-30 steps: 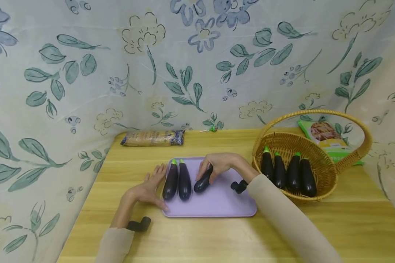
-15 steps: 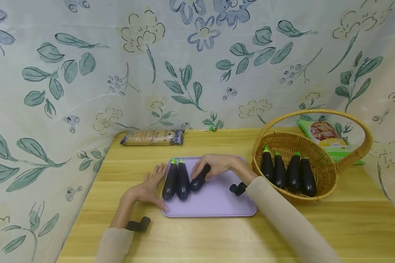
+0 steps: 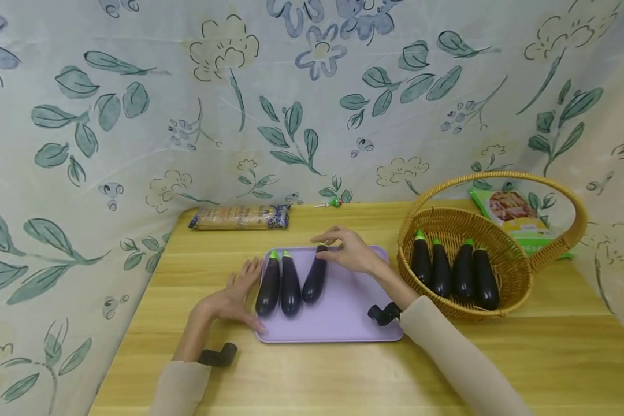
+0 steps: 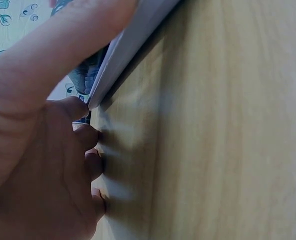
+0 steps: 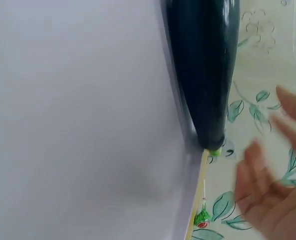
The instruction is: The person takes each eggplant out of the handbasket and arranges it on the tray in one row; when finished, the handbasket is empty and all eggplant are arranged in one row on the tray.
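Note:
Three dark purple eggplants lie side by side on the lilac tray [image 3: 359,312]: a left eggplant [image 3: 268,286], a middle eggplant [image 3: 290,288] and a right eggplant [image 3: 315,281]. My left hand [image 3: 233,300] rests with spread fingers at the tray's left edge, thumb at the front corner; the left wrist view shows its fingertips [image 4: 94,165] down on the wood beside the rim. Over the stem end of the right eggplant hovers my right hand [image 3: 349,249], holding nothing. In the right wrist view its loosely bent fingers [image 5: 255,175] are apart from that eggplant [image 5: 202,65].
To the right stands a wicker basket [image 3: 522,289] with a tall handle, several eggplants [image 3: 464,274] inside. A green packet [image 3: 517,216] lies behind it. At the table's back edge are a long plastic-wrapped pack [image 3: 239,218] and a lollipop [image 3: 335,202]. Floral cloth hangs behind.
The right hand has set the third eggplant down beside the other two, let go of it and drawn up and back toward its stem end. The left hand has stayed in place.

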Tool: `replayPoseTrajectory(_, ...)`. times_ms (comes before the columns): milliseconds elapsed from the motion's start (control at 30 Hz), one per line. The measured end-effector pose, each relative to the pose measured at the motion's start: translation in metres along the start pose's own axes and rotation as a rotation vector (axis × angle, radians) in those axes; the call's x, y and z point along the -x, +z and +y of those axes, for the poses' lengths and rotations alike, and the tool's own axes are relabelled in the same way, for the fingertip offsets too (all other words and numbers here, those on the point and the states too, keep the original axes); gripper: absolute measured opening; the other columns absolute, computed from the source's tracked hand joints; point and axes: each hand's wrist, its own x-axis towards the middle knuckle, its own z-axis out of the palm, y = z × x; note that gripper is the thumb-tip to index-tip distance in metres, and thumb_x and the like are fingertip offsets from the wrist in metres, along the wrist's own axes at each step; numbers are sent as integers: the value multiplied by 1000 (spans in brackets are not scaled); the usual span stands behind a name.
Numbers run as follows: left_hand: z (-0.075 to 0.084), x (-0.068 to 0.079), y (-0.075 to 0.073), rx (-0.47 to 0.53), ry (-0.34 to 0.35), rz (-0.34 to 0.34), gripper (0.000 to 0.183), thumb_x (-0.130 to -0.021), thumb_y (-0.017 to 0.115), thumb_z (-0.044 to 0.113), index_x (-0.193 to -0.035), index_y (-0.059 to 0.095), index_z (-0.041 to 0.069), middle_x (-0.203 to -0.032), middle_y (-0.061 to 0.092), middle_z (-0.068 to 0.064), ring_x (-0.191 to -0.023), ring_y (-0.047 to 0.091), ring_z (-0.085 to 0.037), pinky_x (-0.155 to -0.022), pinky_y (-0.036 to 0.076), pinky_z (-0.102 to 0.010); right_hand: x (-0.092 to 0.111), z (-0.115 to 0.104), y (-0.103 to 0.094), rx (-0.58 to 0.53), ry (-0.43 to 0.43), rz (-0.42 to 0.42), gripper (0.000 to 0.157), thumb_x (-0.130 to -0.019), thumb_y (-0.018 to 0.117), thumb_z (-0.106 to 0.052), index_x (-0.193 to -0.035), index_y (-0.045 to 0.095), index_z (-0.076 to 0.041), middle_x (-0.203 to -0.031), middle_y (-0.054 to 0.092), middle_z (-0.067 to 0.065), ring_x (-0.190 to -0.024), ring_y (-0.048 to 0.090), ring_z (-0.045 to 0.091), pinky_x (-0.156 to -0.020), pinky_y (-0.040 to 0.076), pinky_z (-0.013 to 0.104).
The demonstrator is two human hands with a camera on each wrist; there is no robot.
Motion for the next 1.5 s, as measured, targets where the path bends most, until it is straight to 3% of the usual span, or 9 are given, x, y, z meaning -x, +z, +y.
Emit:
replayPoseTrajectory(67,0,0,0,-1,-7,-1,156,-59,99,44,-164,-8,1,-170,-15,-27,-158,-17,-47,-124,-12,-70,6,-3,6,-19,127,82,54,-96,75,-26,-146,60,-11,-127,63,22,-117,64,34,-100,57,50)
replayPoseTrajectory(167,0,1,-1,4,-4,2,156,-59,99,44,-164,-7,0,-170,-15,-28,-158,-17,-47,-124,-11,-71,14,-10,18,-28,266,112,70,-97,72,-36,-157,45,-13,-128,62,24,-114,63,32,-97,57,49)
replayPoseTrajectory(333,1,2,-2,12,2,1,156,-59,100,43,-164,-7,0,-170,-14,-29,-158,-17,-48,-124,-11,-72,22,-21,38,-14,364,129,88,-93,74,-46,-161,34,-7,-125,65,23,-107,62,29,-90,56,44)
replayPoseTrajectory(467,1,1,-2,10,4,-1,156,-59,100,43,-164,-7,0,-170,-14,-28,-158,-17,-48,-124,-11,-72,25,-22,49,-3,384,151,92,-90,78,-45,-160,34,-5,-126,64,25,-104,60,27,-83,55,38)
replayPoseTrajectory(733,3,0,-4,17,2,-13,155,-60,99,44,-164,-7,0,-170,-15,-29,-157,-18,-49,-123,-12,-72,25,-24,56,-84,390,150,80,-90,76,-26,-158,39,-4,-120,65,23,-94,58,22,-74,54,31)
replayPoseTrajectory(900,4,0,-5,5,3,-12,155,-60,99,44,-164,-7,-1,-170,-15,-29,-157,-17,-49,-124,-11,-72,25,-29,56,-154,394,140,74,-91,72,-15,-157,41,-3,-119,69,26,-74,65,19,-58,57,29)
replayPoseTrajectory(967,4,0,-5,8,11,-8,155,-60,99,43,-164,-7,-1,-169,-15,-30,-157,-17,-49,-123,-11,-72,26,-30,55,-172,410,132,71,-92,71,-14,-157,41,-5,-121,70,24,-74,66,18,-59,57,28)
replayPoseTrajectory(1133,5,0,-4,24,24,4,154,-59,100,37,-163,-7,-3,-169,-15,-31,-156,-17,-51,-122,-12,-74,27,-30,52,-219,439,120,67,-95,69,-14,-156,44,-9,-125,67,20,-96,62,20,-72,55,27)
replayPoseTrajectory(1500,5,1,-4,22,15,2,154,-60,100,36,-163,-7,-4,-169,-15,-31,-156,-17,-51,-123,-12,-73,26,-41,54,-199,432,62,67,-94,70,-14,-156,45,-8,-123,66,22,-84,62,18,-65,53,26)
